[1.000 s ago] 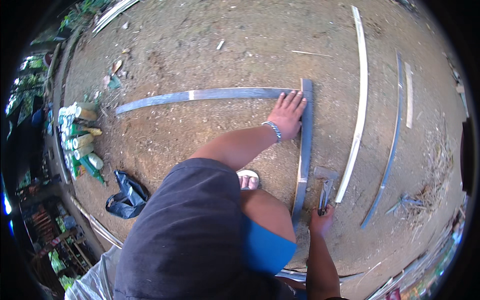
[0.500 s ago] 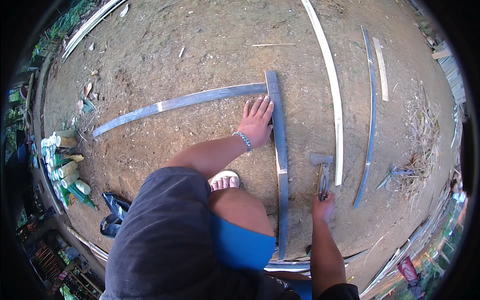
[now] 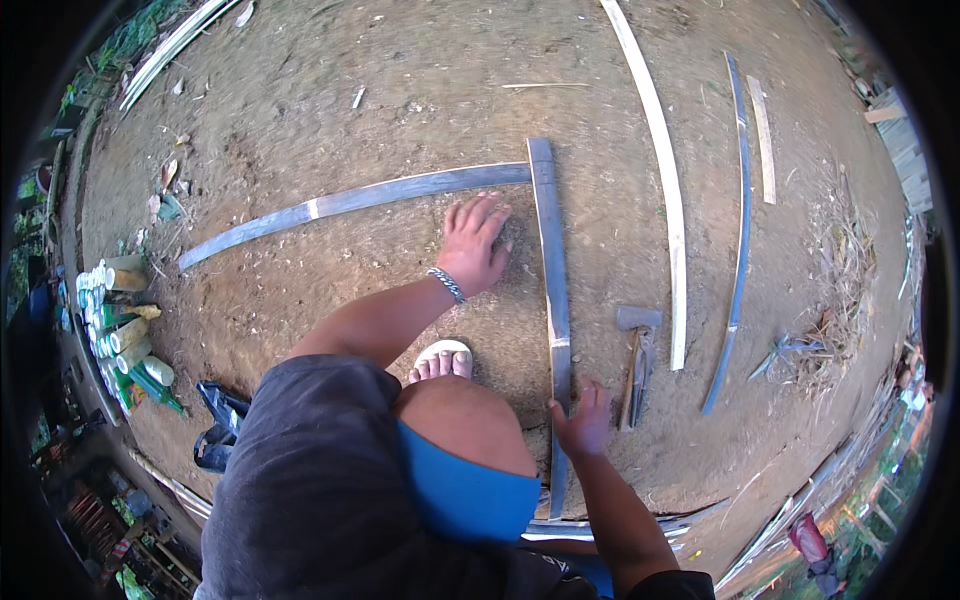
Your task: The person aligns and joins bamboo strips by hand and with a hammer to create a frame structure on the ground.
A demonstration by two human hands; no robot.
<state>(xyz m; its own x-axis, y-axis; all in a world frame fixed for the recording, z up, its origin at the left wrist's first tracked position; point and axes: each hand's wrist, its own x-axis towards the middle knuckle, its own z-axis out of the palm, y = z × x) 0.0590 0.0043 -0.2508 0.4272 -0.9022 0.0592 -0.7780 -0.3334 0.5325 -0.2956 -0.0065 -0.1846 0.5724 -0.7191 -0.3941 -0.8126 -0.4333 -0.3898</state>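
Note:
Two dark bamboo strips lie on the ground in a T-like corner: the long upright strip (image 3: 553, 270) and the sideways strip (image 3: 370, 193), whose right end meets it near the top. My left hand (image 3: 474, 245), with a chain bracelet at its wrist, is open just below the sideways strip, fingers spread and holding nothing. Beside the lower part of the upright strip is my right hand (image 3: 584, 422), its fingers apart and its thumb at the strip's edge. To its right lies a hammer (image 3: 638, 319), with a metal tool like pliers (image 3: 643, 375) along its handle.
A pale strip (image 3: 668, 200), another dark strip (image 3: 741, 230) and a short pale piece (image 3: 762, 140) lie on the right. Dry grass (image 3: 835, 290) is scattered farther right. At the left stand several cut bamboo pieces and green bottles (image 3: 130, 340), near a black plastic bag (image 3: 220, 425).
My left hand has come off the corner of the strips and moved left. My right hand has let go of the tool by the hammer and moved left to the upright strip.

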